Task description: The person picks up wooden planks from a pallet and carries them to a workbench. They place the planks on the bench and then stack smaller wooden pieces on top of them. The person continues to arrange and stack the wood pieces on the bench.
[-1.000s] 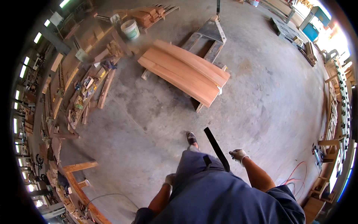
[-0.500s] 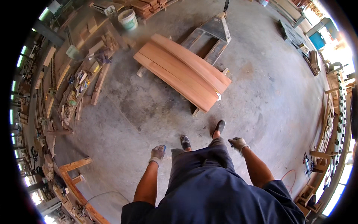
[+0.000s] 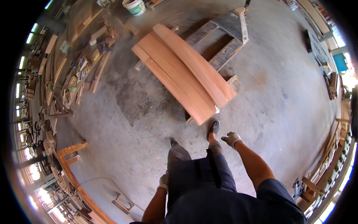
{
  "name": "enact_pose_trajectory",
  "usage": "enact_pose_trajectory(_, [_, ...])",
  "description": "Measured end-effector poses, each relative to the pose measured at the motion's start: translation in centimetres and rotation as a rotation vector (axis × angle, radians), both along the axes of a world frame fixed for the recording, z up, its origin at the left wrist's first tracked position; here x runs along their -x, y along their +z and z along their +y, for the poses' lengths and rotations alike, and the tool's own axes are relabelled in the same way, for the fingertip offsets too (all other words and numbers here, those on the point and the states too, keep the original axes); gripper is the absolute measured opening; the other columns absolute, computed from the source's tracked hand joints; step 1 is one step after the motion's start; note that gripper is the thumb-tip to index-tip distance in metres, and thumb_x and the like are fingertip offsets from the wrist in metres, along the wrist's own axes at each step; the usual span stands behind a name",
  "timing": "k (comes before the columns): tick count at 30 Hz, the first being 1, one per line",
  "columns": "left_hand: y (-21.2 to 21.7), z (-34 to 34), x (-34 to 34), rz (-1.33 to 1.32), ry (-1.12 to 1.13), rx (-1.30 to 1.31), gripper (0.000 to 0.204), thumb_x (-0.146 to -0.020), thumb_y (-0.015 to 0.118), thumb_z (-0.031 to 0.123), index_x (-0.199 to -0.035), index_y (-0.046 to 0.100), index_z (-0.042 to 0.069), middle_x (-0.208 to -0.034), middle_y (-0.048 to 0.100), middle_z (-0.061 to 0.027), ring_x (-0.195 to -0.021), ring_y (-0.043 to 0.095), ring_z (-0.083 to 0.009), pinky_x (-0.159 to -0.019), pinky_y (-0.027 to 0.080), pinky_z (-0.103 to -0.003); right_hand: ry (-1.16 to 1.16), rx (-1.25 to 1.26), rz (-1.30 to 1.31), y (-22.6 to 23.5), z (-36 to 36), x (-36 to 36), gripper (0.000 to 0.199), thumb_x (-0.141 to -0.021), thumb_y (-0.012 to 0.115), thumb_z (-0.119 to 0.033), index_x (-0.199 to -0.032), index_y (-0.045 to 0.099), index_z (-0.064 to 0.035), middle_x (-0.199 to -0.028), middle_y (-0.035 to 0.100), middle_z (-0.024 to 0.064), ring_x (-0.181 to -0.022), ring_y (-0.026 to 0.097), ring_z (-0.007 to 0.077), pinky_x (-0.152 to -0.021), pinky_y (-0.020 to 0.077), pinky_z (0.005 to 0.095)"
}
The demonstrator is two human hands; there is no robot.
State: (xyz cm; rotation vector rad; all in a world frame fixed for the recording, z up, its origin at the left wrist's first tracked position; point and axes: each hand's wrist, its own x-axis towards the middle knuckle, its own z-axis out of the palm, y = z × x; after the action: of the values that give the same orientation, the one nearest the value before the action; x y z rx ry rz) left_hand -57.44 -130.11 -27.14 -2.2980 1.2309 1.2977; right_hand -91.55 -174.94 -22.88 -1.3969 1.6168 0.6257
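While my right hand [image 3: 232,139] hangs out ahead of me, gloved, its fingers loosely parted around nothing that I can see, my left hand [image 3: 164,180], gloved too, hangs at my left thigh, turned so that I can't tell whether it is curled closed or slack. Neither touches the reddish-brown boards [image 3: 179,80], which lie side by side in front of me, slanting from far left to near right, one lapped over its neighbor. Their near end sits just past my right shoe [image 3: 214,127]; my left shoe [image 3: 174,142] is farther back. Bits of timber [image 3: 232,79] poke out from underneath. Beyond the far edge stands a pallet jack [image 3: 229,24], its forks running up to the boards. A white bucket [image 3: 135,6] stands farther off, and an orange-brown wooden frame [image 3: 67,168] is at my left.
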Motion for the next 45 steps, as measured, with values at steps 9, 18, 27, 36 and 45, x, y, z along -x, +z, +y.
enact_pose_trajectory(9, [9.2,-18.7,7.1,0.122,0.470,-0.428,0.088,-0.090,0.063,0.063,-0.145,0.048,-0.003,-0.137,0.060,-0.0298,-0.130,0.056,-0.0431,-0.109,0.045,-0.048,0.024,0.101,0.026,-8.9,-8.5,-2.0,0.096,-0.077,0.082,-0.052,-0.149,0.047,0.0016,-0.140,0.059,0.0286,-0.131,0.058,0.0397,-0.108,0.0482,0.0451])
enact_pose_trajectory(18, [0.9,-19.3,9.2,-0.081,0.338,-0.419,0.114,-0.079,0.074,0.062,-0.157,0.025,-0.004,-0.148,0.049,-0.0253,-0.136,0.050,-0.0396,-0.112,0.043,-0.046,0.112,0.269,0.075,-17.9,-15.0,-5.4,0.104,-0.076,0.082,-0.050,-0.153,0.037,0.0015,-0.146,0.052,0.0274,-0.134,0.053,0.0405,-0.110,0.0460,0.0453])
enact_pose_trajectory(27, [-0.1,-20.0,9.1,-0.156,0.300,-0.252,0.114,-0.076,0.077,0.061,-0.155,0.028,-0.004,-0.145,0.051,-0.0252,-0.133,0.051,-0.0390,-0.111,0.042,-0.046,0.157,0.400,0.203,-23.1,-19.1,-8.4,0.115,-0.067,0.091,-0.045,-0.154,0.031,0.0027,-0.149,0.050,0.0229,-0.134,0.053,0.0375,-0.109,0.0476,0.0438])
enact_pose_trajectory(36, [0.0,-20.6,8.5,-0.133,0.332,-0.190,0.110,-0.076,0.079,0.055,-0.156,0.028,0.000,-0.144,0.052,-0.0241,-0.133,0.049,-0.0390,-0.113,0.040,-0.047,0.237,0.482,0.272,-28.9,-18.3,-6.9,0.106,-0.067,0.089,-0.037,-0.149,0.033,-0.0020,-0.137,0.055,0.0201,-0.126,0.055,0.0380,-0.104,0.0496,0.0458])
enact_pose_trajectory(45, [0.1,-20.4,8.4,-0.121,0.283,-0.136,0.100,-0.082,0.077,0.048,-0.156,0.030,0.001,-0.147,0.050,-0.0259,-0.135,0.048,-0.0412,-0.113,0.040,-0.048,0.172,0.381,-0.190,-20.0,-15.2,-6.2,0.097,-0.064,0.089,-0.048,-0.137,0.048,0.0012,-0.128,0.061,0.0241,-0.120,0.060,0.0402,-0.100,0.0517,0.0467])
